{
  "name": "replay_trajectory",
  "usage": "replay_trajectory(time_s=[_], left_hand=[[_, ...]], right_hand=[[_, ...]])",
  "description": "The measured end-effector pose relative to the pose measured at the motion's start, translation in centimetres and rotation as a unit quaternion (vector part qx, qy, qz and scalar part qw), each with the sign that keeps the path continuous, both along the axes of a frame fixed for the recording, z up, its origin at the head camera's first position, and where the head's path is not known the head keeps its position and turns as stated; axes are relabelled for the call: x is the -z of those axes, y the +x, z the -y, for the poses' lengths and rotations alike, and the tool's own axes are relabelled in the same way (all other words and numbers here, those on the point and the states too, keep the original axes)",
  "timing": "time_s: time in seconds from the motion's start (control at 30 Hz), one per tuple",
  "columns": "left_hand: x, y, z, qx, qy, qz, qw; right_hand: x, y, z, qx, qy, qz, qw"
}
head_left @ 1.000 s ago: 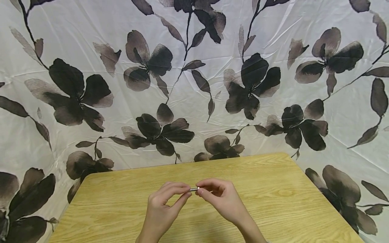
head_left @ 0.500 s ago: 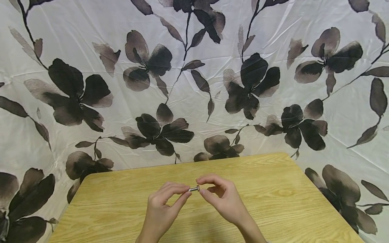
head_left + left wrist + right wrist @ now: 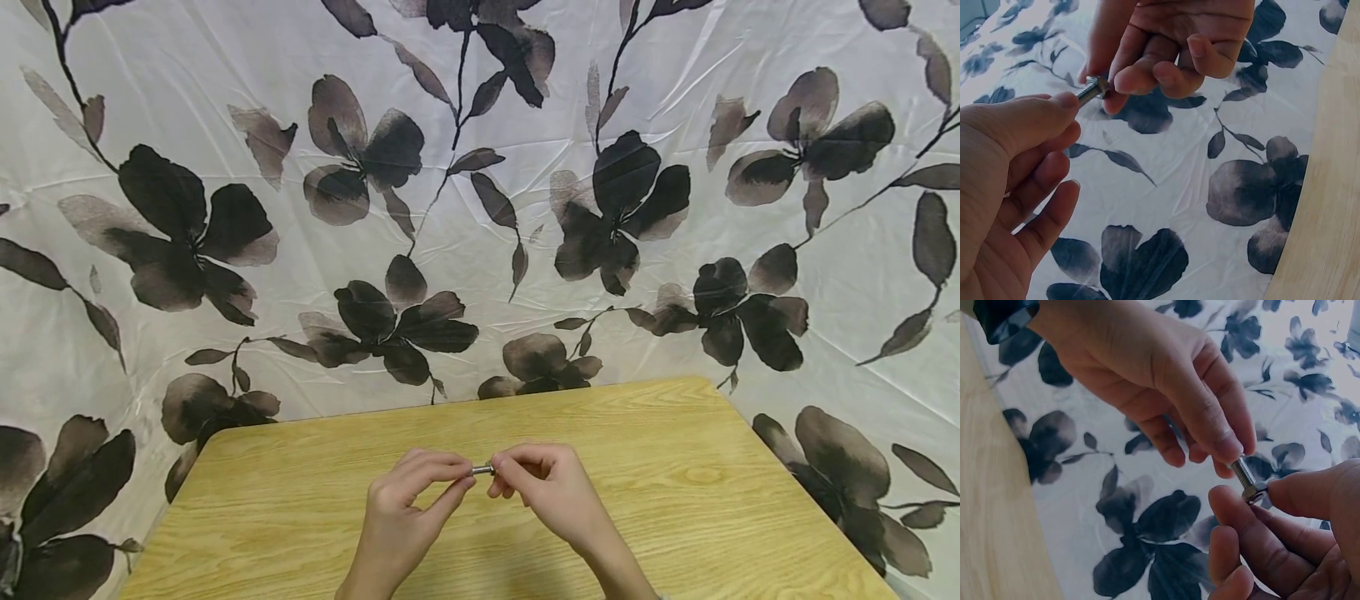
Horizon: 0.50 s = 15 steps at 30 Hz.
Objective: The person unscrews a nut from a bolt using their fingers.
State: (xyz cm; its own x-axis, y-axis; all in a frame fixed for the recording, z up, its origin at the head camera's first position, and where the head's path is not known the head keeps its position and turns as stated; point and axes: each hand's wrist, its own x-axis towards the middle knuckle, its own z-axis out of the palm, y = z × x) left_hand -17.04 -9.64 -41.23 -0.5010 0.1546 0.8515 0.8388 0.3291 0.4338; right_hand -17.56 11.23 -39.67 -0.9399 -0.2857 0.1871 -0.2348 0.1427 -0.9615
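Note:
Held level above the table is a small silver bolt (image 3: 482, 469) with a threaded shank. My left hand (image 3: 408, 508) pinches one end of it between thumb and fingertips. At the other end sits a hexagonal piece (image 3: 1255, 492); whether it is the bolt's head or a nut, I cannot tell. My right hand (image 3: 558, 500) pinches this hexagonal end between thumb and index finger, its other fingers loosely curled below. In the left wrist view the threads of the bolt (image 3: 1089, 94) show between the two hands.
Below the hands lies a light wood-grain table (image 3: 300, 500). A white cloth with dark flower prints (image 3: 480, 250) hangs behind the table and along its sides. A black band (image 3: 1007, 319) circles the left wrist.
Half a second ago the right index finger was lifted off the hexagonal end; now thumb and finger pinch it again, the thumb farther up. The left hand has stayed nearly still.

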Motion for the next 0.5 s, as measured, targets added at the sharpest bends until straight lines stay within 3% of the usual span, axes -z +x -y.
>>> replay_trajectory(time_s=[0.27, 0.5], left_hand=[[0.11, 0.07, 0.08, -0.006, 0.002, 0.009, 0.9999], [0.13, 0.13, 0.10, -0.012, 0.008, 0.022, 0.9997]], right_hand=[[0.07, 0.10, -0.01, -0.025, -0.009, -0.008, 1.000], [0.63, -0.04, 0.17, -0.053, -0.056, -0.077, 0.994]])
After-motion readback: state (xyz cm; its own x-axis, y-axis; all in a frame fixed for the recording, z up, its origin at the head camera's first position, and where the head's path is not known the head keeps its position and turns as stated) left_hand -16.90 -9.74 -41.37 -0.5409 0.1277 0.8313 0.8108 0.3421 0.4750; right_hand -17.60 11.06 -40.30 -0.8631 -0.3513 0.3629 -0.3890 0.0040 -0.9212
